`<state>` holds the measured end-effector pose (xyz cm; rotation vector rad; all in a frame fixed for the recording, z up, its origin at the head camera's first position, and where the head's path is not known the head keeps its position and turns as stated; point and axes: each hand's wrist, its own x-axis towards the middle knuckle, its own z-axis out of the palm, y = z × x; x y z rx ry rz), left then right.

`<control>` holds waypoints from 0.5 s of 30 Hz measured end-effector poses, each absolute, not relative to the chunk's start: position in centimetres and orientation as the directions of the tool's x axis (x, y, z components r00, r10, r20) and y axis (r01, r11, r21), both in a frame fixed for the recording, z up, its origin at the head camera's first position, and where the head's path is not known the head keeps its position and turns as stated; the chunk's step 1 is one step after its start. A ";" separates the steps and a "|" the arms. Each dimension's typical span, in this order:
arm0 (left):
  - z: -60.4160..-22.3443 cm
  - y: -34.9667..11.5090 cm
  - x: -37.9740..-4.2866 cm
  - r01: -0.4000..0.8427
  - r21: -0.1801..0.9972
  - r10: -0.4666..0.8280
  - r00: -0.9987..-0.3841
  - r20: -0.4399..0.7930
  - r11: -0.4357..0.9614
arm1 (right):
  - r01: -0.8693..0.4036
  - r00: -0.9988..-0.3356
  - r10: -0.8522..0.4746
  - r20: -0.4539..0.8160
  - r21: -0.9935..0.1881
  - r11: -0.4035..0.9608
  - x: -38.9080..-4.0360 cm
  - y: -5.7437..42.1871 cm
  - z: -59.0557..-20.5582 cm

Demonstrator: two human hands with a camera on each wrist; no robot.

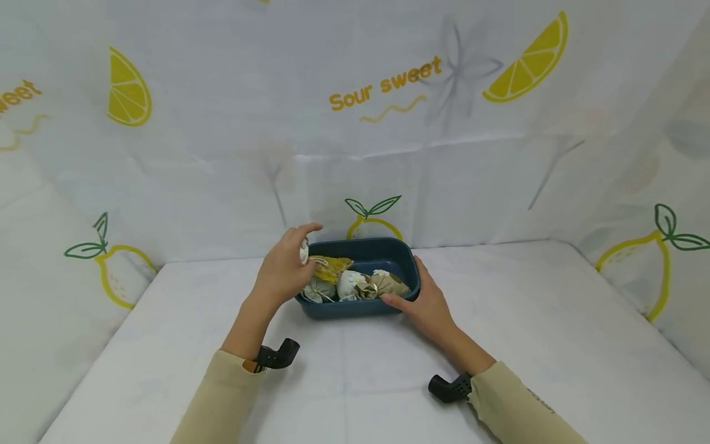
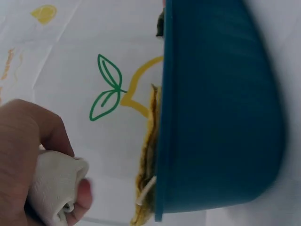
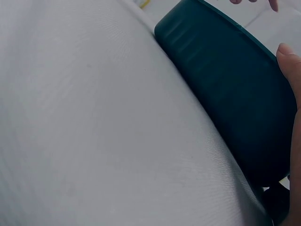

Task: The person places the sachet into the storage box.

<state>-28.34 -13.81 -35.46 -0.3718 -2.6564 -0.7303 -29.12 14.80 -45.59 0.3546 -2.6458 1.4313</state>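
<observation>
A dark blue plastic bin (image 1: 349, 310) sits on the table with several small cloth pouches inside. My left hand (image 1: 283, 271), at the bin's left end, holds a whitish rolled or gathered cloth pouch (image 2: 54, 183) between thumb and fingers, above rim height. Just beside it a yellow pouch (image 1: 333, 269) with a pale cord leans over the other pouches. Below lie a grey-green pouch (image 1: 319, 290), a white pouch (image 1: 348, 283) and a tan pouch (image 1: 391, 283). My right hand (image 1: 427, 308) grips the bin's right end, thumb on the front rim, fingers behind the outer wall.
White cloth covers the table (image 1: 344, 382). Behind it hangs a pale curtain (image 1: 222, 172) with lemon prints, close to the bin's far side. Each wrist carries a black camera mount (image 1: 277, 356).
</observation>
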 end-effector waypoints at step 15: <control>-36.7 -13.2 -28.8 0.432 0.488 0.325 -0.900 0.291 0.759 | -0.278 -0.961 -0.156 0.230 -0.806 0.523 -29.1 14.8 -45.4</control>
